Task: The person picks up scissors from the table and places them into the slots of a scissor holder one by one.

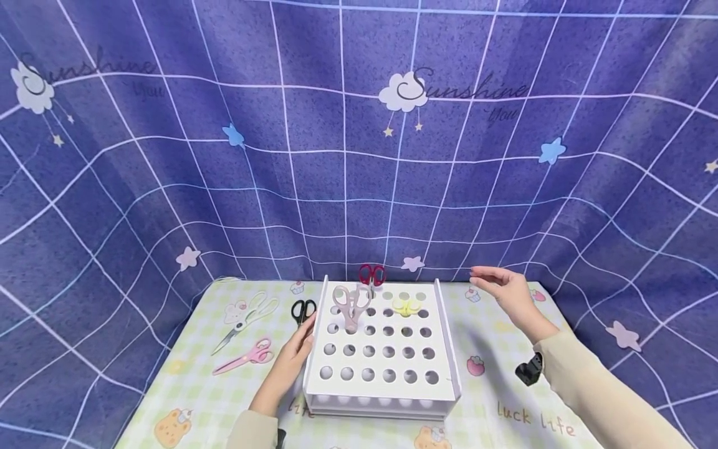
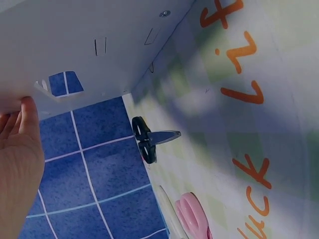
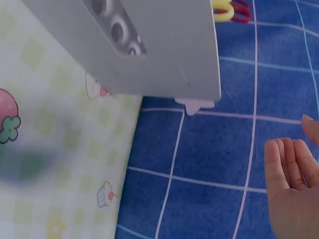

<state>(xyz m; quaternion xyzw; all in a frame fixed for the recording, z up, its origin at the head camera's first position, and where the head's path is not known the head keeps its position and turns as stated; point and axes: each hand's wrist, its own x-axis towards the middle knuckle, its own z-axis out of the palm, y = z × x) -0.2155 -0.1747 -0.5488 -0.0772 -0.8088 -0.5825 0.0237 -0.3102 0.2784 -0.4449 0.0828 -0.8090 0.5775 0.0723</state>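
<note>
My left hand (image 1: pixel 291 358) rests against the left side panel of a white rack (image 1: pixel 387 388) with rows of round holes. In the left wrist view its fingers touch that panel. Red-handled scissors (image 1: pixel 371 288), dusty-pink scissors (image 1: pixel 351 324) and yellow scissors (image 1: pixel 406 308) stand in holes toward the back, handles up. To the right of the rack, my right hand (image 1: pixel 509 294) is raised with fingers loosely bent and nothing in them. Black-handled scissors (image 2: pixel 144 139) lie on the table left of the rack, close to my left hand.
White-handled scissors (image 1: pixel 240 326) and pink scissors (image 1: pixel 247 357) lie farther left on the checked tablecloth (image 1: pixel 196 386). A blue grid curtain (image 1: pixel 314 174) hangs behind and on both sides. The rack's raised side panels (image 1: pixel 447 337) stand above its top board.
</note>
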